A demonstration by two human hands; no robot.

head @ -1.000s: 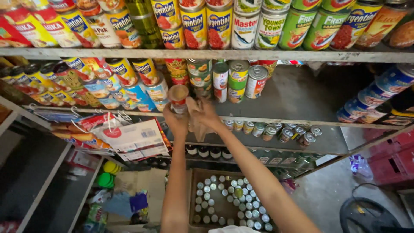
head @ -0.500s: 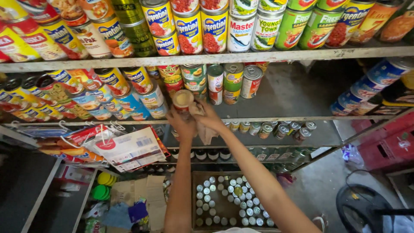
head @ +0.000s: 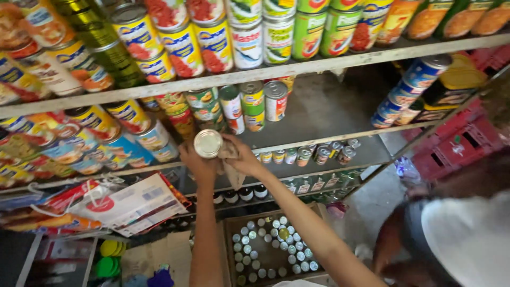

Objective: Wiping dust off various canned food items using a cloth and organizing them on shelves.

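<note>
Two bare forearms are seen rising from the bottom centre of the frame. Below them, at the lower centre, an open brown cardboard box [head: 265, 250] is filled with small round cans seen from above. At the lower right, part of another person in a white garment [head: 467, 234] is visible.

Just left of centre, a small round metal can with a plain silver lid [head: 207, 143] is held by the left hand [head: 199, 162], whose fingers are wrapped closed around its side. Touching the can on its right, the right hand [head: 241, 157] is closed on a crumpled beige cloth [head: 229, 159], which is pressed against the can and hangs below the palm.

Beyond the hands, a metal middle shelf [head: 329, 114] carries upright cans with green and red labels in the centre and yellow-and-blue cans lying on their sides at the left. Farthest off, along the top edge, an upper shelf [head: 255, 74] is packed with rows of yellow, white and green labelled cans.
</note>
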